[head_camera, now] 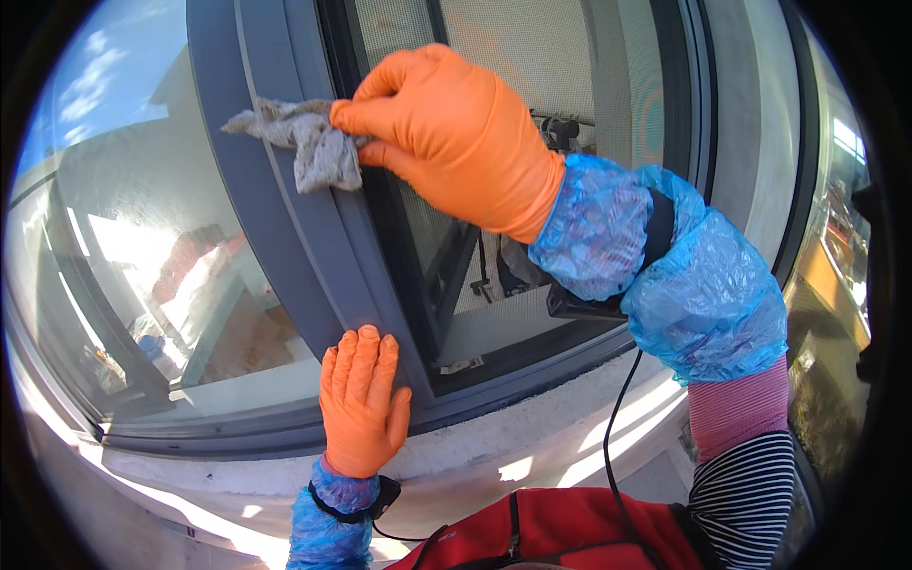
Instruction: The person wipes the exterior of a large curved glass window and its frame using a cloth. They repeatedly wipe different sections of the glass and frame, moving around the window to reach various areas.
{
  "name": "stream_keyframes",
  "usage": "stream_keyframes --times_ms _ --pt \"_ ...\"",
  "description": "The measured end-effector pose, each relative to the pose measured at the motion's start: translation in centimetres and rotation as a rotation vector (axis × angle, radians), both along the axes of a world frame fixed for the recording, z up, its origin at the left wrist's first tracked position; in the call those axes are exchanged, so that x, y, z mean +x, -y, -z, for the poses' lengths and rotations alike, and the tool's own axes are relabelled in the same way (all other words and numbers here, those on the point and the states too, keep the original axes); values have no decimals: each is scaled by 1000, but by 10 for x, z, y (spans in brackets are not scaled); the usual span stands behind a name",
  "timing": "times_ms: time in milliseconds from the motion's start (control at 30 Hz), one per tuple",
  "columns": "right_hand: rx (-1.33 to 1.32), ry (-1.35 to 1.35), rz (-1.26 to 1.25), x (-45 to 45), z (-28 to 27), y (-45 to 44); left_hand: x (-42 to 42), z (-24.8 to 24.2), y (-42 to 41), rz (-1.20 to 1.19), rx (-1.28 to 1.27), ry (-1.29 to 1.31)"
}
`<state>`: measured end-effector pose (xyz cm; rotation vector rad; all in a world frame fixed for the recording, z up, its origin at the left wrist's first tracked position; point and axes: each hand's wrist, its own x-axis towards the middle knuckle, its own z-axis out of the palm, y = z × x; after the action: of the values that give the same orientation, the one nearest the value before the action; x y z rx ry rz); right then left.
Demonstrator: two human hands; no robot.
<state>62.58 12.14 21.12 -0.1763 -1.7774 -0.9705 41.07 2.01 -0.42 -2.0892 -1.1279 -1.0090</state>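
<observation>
My right hand point(456, 135), in an orange glove, pinches a crumpled grey cloth point(313, 142) between thumb and fingers. The cloth lies across the grey metal window frame point(299, 214), at its upright between two panes. Lower down, my left hand point(361, 402), gloved in orange too, rests with its fingers extended against the bottom of that same upright. Nothing shows in the left hand. Blue plastic sleeve covers point(705, 285) wrap both forearms, and each wrist carries a dark strapped device.
A reflective glass pane point(164, 249) stands to the left, and a mesh screen point(527, 64) to the right. Below the frame runs a pale window sill point(499, 445). A black cable point(614, 427) hangs from the right wrist over a red garment point(556, 524).
</observation>
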Motion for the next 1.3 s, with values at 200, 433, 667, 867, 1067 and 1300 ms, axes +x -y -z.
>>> stream_keyframes --times_ms 200,433,667,867,1067,1300 --pt "-244 763 296 27 121 41 -5 2 0 11 8 -55" --pt "58 325 163 32 37 6 0 5 0 -53 9 -44" --pt "83 -425 150 40 -184 -3 2 3 7 -78 -15 -54" --pt "213 -425 164 -24 -173 -8 9 -1 -2 -216 173 -160" --pt "253 -22 97 -99 -172 11 11 3 -8 -284 299 -153" --pt "195 -190 254 -104 -267 7 -2 -1 -11 -156 124 -157"
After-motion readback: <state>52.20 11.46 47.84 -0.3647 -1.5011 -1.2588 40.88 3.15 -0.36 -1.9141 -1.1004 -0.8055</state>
